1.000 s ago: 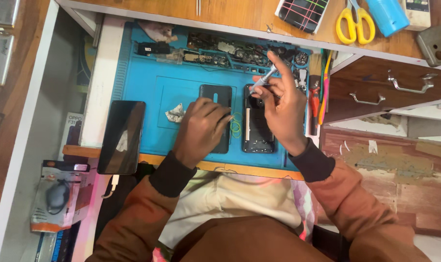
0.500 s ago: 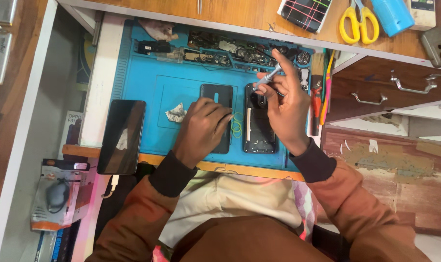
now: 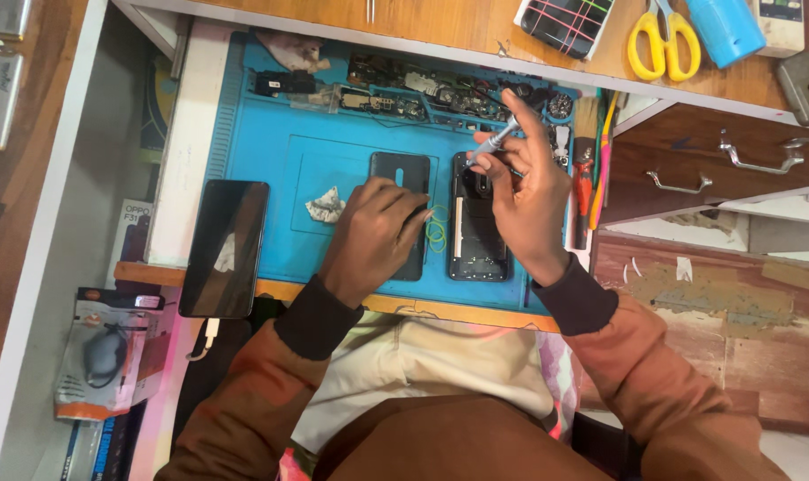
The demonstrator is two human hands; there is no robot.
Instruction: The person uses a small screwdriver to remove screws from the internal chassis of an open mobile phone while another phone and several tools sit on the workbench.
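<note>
Viewpoint: I look straight down from a head camera, over brown sleeves, onto a blue work mat (image 3: 262,151) lying on a desk (image 3: 199,107).
Nearest thing: a dark phone (image 3: 224,248) lies face up at the mat's near left edge, a white cable hanging from its near end.
Left hand: my left hand (image 3: 378,236) rests palm down on a detached dark back cover (image 3: 402,174), fingers curled and pressed onto it, holding it flat; it grips nothing.
Between the hands: small yellow-green rubber bands (image 3: 436,233) lie on the mat, just beside the left fingertips.
Task thing: the opened phone body (image 3: 477,233) lies upright on the mat, right of the back cover, insides facing up.
Right hand: my right hand (image 3: 531,196) pinches a slim grey screwdriver (image 3: 493,142) between thumb and fingers, the tip angled down at the phone body's far end.
Step in hand: I judge this to be work on a screw or part at the body's far end.
Next move: it seems to call for steady tip placement with the body kept from sliding.
Farther off: loose circuit parts (image 3: 422,93) line the mat's far edge.
Farthest: yellow scissors (image 3: 661,40) lie on the wooden surface.
</note>
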